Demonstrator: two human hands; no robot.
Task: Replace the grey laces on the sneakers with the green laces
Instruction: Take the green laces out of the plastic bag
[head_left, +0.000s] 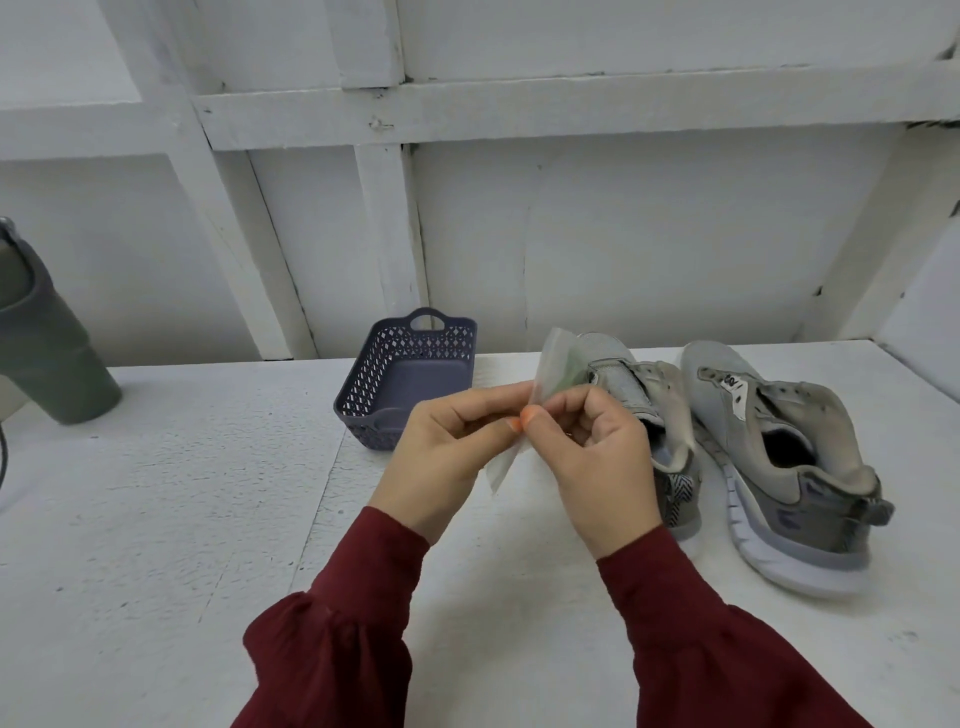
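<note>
White desk (156, 519), white panelled wall behind. A clear packet (555, 358) containing the green laces (570, 376) is pinched by left hand (447, 457) and right hand (597, 457) above mid-desk. Grey sneakers (769, 415) are placed toward the right edge.

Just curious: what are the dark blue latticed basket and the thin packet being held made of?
Dark blue latticed basket: probably moulded matte plastic, given its stiff walls and regular cut-outs. Thin translucent packet: likely soft plastic film; green shows through it.
</note>
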